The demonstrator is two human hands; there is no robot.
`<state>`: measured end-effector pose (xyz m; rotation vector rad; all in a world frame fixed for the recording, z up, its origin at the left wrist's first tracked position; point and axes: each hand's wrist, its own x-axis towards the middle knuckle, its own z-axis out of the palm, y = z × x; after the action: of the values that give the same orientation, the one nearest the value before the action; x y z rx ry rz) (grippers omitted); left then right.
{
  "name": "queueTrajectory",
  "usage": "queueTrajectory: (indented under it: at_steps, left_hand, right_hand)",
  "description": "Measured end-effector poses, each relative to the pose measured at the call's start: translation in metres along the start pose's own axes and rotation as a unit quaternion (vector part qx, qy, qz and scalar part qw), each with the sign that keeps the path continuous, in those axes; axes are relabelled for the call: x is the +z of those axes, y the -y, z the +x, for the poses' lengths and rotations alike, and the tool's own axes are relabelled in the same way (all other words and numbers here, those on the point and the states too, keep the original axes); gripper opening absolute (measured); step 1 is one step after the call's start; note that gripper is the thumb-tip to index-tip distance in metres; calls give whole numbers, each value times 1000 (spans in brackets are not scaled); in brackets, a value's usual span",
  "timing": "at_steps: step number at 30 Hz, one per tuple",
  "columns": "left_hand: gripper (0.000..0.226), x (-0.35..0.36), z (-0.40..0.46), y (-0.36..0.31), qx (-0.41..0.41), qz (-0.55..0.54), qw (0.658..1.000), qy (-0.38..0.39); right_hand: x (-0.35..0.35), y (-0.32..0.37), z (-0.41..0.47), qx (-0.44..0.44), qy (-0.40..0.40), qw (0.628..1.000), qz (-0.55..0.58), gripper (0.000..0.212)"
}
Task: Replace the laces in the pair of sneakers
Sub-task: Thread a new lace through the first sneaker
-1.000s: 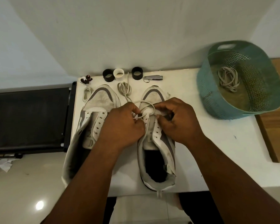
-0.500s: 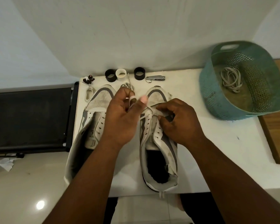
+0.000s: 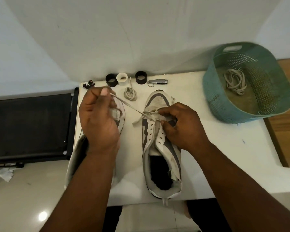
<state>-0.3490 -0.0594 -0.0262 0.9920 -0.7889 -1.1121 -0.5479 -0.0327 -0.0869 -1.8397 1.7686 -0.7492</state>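
Crumpled white scrap of paper [image 3: 4, 173]: on the pale floor, far left, below a flat black panel [image 3: 30, 126] that abuts the table.

White rectangular table [image 3: 224, 156]: bears all items listed below.

Small cluster of dark red beads [image 3: 89, 84]: back left corner of the table.

Left white-and-grey canvas sneaker [image 3: 120, 114]: toe toward the wall, largely hidden beneath the left hand and forearm.

Left hand [image 3: 97, 121]: raised over the left sneaker, fingers curled, thumb and forefinger pinching one end of a flat off-white shoelace [image 3: 129, 105], which runs taut and diagonal to the right sneaker's lowest eyelets.

Two short black rings [image 3: 111, 80] with a white ring [image 3: 122, 78] between the first and second: in a row along the wall.

Coiled off-white spare lace [image 3: 130, 94]: between the two toes, just before the rings.

Metal nail clipper with bead chain [image 3: 157, 81]: right of the last ring.

Right white-and-grey canvas sneaker [image 3: 161, 144]: centre of table, toe toward the wall, upper eyelets unlaced.

Right hand [image 3: 181, 124]: on the right sneaker's vamp, fingers curled, gripping the lace and the eyelet flap. Hands are apart.

Teal perforated plastic basket [image 3: 214, 97]: far right, tilted, holding a loose bundle of beige old laces [image 3: 234, 82].
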Motion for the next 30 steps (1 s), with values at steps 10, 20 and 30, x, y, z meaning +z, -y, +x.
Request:
queueTrajectory:
  at_steps: [10, 20, 30]
  left_hand:
    - [30, -3, -3, -7, -79, 329, 930, 144]
    - [39, -1, -7, -3, -22, 598, 766, 236]
    - [29, -10, -10, 11, 44, 687, 698, 199]
  right_hand:
    - [-1, 2, 0, 8, 4, 1000, -7, 34]
    - [-2, 4, 0, 1, 50, 997, -51, 63]
    - [-2, 5, 1, 10, -1, 999, -40, 20]
